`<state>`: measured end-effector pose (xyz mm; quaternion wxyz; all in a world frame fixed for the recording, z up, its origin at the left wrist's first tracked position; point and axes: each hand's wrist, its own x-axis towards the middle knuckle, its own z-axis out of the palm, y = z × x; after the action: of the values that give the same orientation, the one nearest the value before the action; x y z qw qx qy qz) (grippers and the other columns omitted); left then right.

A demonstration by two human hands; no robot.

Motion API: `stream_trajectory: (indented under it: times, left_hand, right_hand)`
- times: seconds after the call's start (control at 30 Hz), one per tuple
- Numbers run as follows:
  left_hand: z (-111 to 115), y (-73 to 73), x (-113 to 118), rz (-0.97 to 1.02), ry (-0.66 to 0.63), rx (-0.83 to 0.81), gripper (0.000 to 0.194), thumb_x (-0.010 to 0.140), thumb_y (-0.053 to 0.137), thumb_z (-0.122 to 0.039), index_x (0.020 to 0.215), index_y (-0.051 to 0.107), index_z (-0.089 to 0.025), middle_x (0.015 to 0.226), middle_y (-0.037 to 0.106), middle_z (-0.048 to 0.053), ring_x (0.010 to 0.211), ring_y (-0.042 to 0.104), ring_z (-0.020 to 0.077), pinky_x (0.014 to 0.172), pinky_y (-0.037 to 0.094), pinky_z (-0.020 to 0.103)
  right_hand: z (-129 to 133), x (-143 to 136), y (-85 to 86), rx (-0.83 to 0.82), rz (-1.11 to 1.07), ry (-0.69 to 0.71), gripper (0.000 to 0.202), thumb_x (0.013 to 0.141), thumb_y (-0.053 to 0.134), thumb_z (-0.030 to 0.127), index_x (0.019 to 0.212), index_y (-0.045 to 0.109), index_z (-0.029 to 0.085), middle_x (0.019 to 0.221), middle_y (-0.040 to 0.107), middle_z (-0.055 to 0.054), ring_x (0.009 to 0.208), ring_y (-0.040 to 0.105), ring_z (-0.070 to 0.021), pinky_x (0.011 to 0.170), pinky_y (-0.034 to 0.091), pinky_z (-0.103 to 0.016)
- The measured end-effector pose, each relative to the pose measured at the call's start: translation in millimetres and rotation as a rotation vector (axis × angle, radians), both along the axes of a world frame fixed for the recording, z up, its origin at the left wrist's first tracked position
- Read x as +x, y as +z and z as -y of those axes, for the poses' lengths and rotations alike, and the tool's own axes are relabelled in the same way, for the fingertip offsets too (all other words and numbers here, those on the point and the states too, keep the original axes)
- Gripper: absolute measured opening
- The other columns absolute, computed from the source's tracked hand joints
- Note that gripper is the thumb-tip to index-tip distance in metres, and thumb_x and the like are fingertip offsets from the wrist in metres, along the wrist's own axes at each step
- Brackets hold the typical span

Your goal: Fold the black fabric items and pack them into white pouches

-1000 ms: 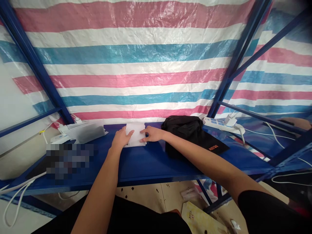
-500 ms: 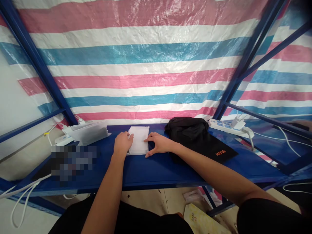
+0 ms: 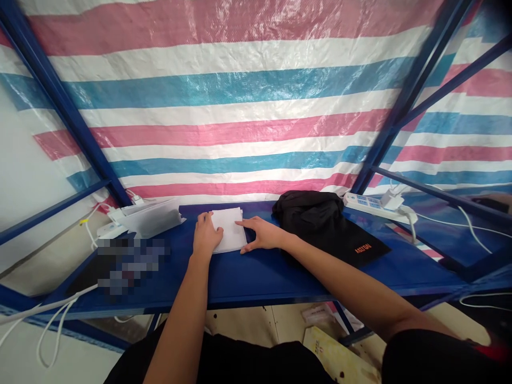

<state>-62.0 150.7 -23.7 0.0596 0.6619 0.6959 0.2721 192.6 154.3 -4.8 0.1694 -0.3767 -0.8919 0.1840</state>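
Observation:
A flat stack of white paper (image 3: 229, 228) lies on the blue tabletop between my hands. My left hand (image 3: 205, 236) is on its left edge, fingers curled along the side and thumb pressing on top. At the right edge, my right hand (image 3: 264, 234) touches the stack with its fingertips, index finger and thumb stretched well apart. Whether anything lies beneath the top sheet is hidden.
Black cloth (image 3: 316, 224) with orange lettering lies right of my hands, a white power strip (image 3: 370, 205) behind it. Leftward are a translucent folded sleeve (image 3: 156, 217) and a blurred-out item (image 3: 132, 266). Blue frame posts (image 3: 72, 112) rise at both sides before a striped tarp (image 3: 240, 122).
My left hand has shifted slightly right, its thumb now further over the paper. The top of the stack looks plainer, its clear-looking edges less visible. My right hand stays at the right edge.

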Motion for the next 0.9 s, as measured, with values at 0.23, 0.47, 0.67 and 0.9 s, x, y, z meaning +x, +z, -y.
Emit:
stream_trajectory:
  times: [0.23, 0.47, 0.67, 0.9]
  left_hand:
    - [-1.3, -0.7, -0.7, -0.032, -0.015, -0.010, 0.042, 0.099, 0.056, -0.027, 0.139, 0.067, -0.018, 0.152, 0.059, 0.016, 0.135, 0.060, 0.0351, 0.117, 0.046, 0.044]
    - [-3.2, -1.9, -4.9, -0.045, -0.037, 0.005, 0.035, 0.103, 0.054, -0.029, 0.131, 0.072, -0.019, 0.152, 0.061, 0.014, 0.129, 0.067, 0.0327, 0.111, 0.052, 0.042]
    - [-2.3, -1.5, -5.7, -0.099, 0.018, 0.088, 0.033, 0.103, 0.057, -0.027, 0.130, 0.074, -0.020, 0.152, 0.062, 0.014, 0.128, 0.070, 0.0341, 0.111, 0.054, 0.045]
    - [-7.9, -3.3, -4.0, -0.068, -0.019, 0.239, 0.030, 0.104, 0.056, -0.030, 0.122, 0.077, -0.018, 0.144, 0.068, 0.016, 0.133, 0.064, 0.0372, 0.115, 0.050, 0.051]
  right_hand:
    - [-3.1, -0.4, -4.2, 0.044, 0.061, 0.004, 0.096, 0.074, 0.088, 0.079, 0.148, 0.073, 0.021, 0.157, 0.063, -0.021, 0.146, 0.054, -0.0453, 0.121, 0.045, -0.056]
    - [2.2, -10.9, -12.6, 0.162, 0.131, -0.015, 0.095, 0.082, 0.075, 0.087, 0.147, 0.072, 0.017, 0.146, 0.070, -0.022, 0.141, 0.056, -0.0456, 0.119, 0.044, -0.054]
    - [21.3, -40.4, -10.5, 0.315, 0.211, -0.084, 0.072, 0.101, 0.060, 0.076, 0.133, 0.075, 0.014, 0.123, 0.075, -0.020, 0.125, 0.063, -0.0399, 0.109, 0.047, -0.049]
    - [19.7, -77.7, -3.1, 0.378, 0.359, -0.100, 0.072, 0.102, 0.058, 0.075, 0.125, 0.079, 0.010, 0.115, 0.079, -0.023, 0.118, 0.067, -0.0401, 0.103, 0.051, -0.047]
